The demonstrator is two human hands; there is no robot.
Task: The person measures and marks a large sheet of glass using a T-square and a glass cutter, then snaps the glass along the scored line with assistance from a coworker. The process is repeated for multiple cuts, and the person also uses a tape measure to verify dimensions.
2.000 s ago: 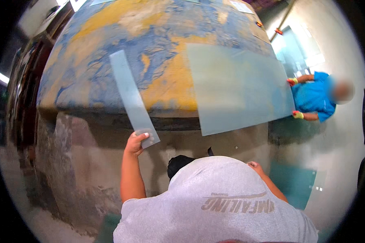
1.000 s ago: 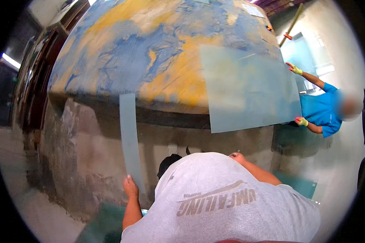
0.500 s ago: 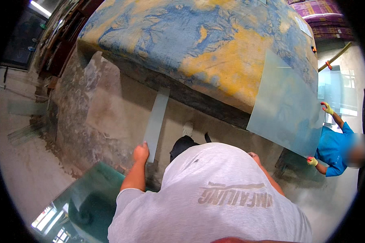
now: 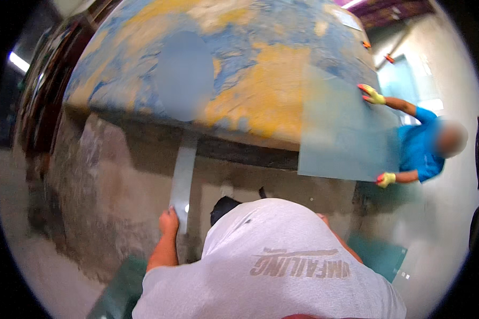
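Observation:
My left hand (image 4: 168, 220) is closed on the near end of a long, narrow glass strip (image 4: 183, 178). The strip points away from me, its far end by the front edge of a cloth-covered table (image 4: 261, 101). Only a bit of my right hand (image 4: 323, 217) shows past my shirt, on the right; its fingers are hidden. On the right, a large glass sheet (image 4: 338, 133) overhangs the table's near edge. A co-worker's gloved hand (image 4: 387, 179) is at its near right corner, while their other gloved hand (image 4: 372, 95) is at its far right side with fingers spread.
The co-worker, in a blue shirt (image 4: 423, 141), stands at the table's right end. Dark panels (image 4: 50, 80) lean at the far left. Greenish glass (image 4: 120, 290) is at my lower left, with another greenish pane (image 4: 375, 255) at my right. A blurred oval covers part of the tablecloth.
My view has shifted, so the table and strip appear farther left. My left hand still holds the strip. The co-worker's far hand has moved along the sheet, away from me.

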